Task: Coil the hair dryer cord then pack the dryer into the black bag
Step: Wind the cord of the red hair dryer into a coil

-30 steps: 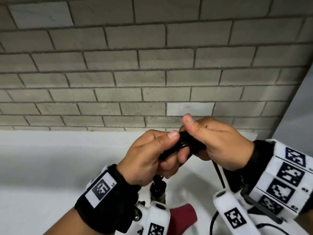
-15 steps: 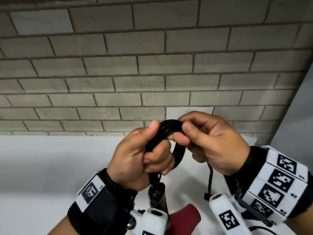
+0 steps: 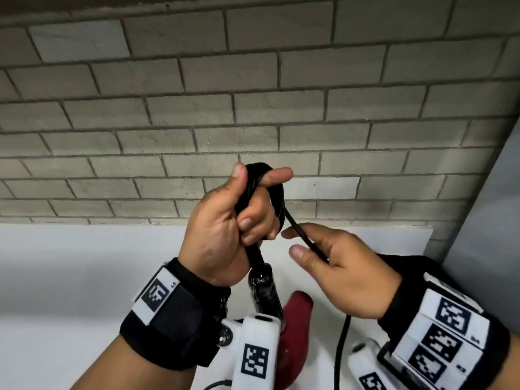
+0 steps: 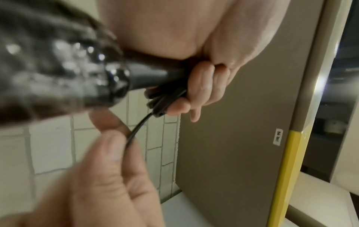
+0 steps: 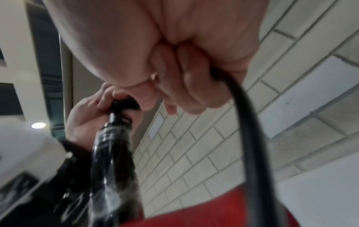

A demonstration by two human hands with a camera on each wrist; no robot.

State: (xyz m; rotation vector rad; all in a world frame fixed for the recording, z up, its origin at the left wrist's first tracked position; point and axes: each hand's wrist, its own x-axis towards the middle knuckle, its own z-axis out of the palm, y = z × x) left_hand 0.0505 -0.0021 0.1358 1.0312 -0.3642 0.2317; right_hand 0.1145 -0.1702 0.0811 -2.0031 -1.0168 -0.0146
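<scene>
Red dryer (image 3: 295, 333) half hidden below cord-gripping hands, bag unseen.

A grey brick wall (image 3: 253, 102) with darker mortar lines fills the upper part of the head view. Below it runs a plain white surface (image 3: 84, 263), meeting the bricks along a straight edge. At the right a smooth grey panel (image 3: 489, 209) stands at an angle to the wall; from the left wrist view it has a yellow edge strip (image 4: 287, 169) low on its side. A round ceiling light (image 5: 38, 125) glows in the right wrist view
</scene>
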